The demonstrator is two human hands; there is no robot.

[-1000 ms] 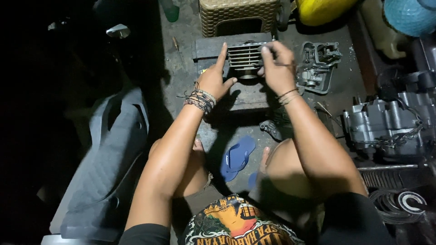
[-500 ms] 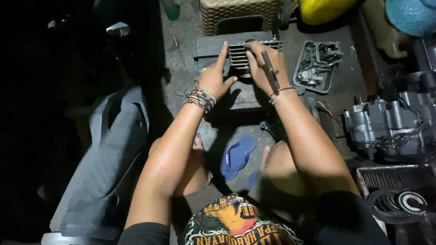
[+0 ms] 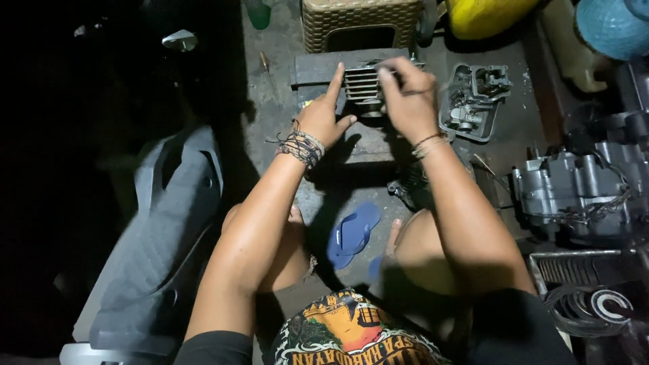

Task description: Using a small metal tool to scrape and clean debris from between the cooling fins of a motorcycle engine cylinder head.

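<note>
A finned grey engine cylinder (image 3: 362,86) sits on a dark block (image 3: 365,145) on the concrete floor. My left hand (image 3: 326,116) steadies the cylinder's left side with fingers spread and the index finger pointing up along it. My right hand (image 3: 406,99) lies over the cylinder's top right, fingers curled around a thin dark tool or rod that is blurred. Both wrists wear bracelets.
A grey cylinder head (image 3: 473,101) lies right of the hands. An engine crankcase (image 3: 574,192) stands at the right. A woven stool (image 3: 358,23) and a yellow container (image 3: 487,15) are behind. A blue sandal (image 3: 351,233) lies between my knees. A grey scooter panel (image 3: 162,250) lies left.
My right hand has slid left across the cylinder's top, from its right edge to over its middle. My left hand has stayed on the left side.
</note>
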